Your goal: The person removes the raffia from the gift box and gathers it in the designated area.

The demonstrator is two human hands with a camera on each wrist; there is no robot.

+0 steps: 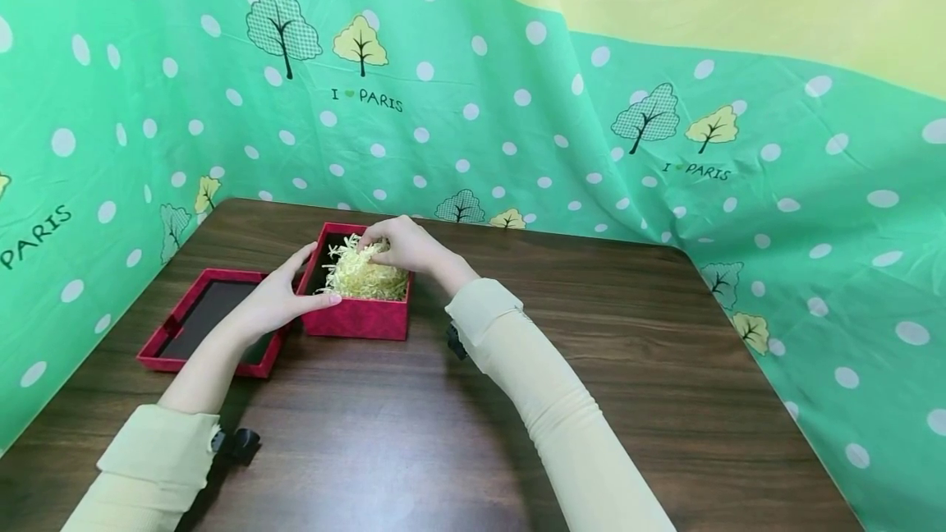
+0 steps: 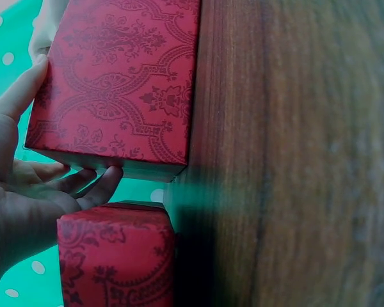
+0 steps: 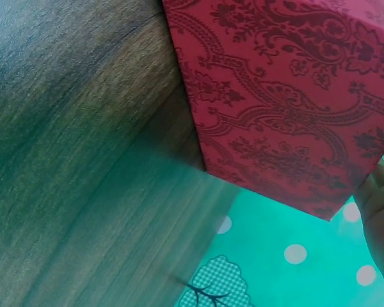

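A red patterned gift box stands on the table with its top open. Pale yellow shredded paper fills much of it, heaped toward the right. My left hand holds the box at its left side, thumb over the front rim and fingers against the left wall. In the left wrist view those fingers touch the box's side. Reaching in from the right, my right hand pinches the shredded paper with bent fingers. Only part of this hand shows in the right wrist view, beside the box.
Left of the box lies its red lid, inside up, with a dark lining; my left forearm passes over it. The dark wooden table extends to the right. A green dotted cloth hangs behind and at the sides.
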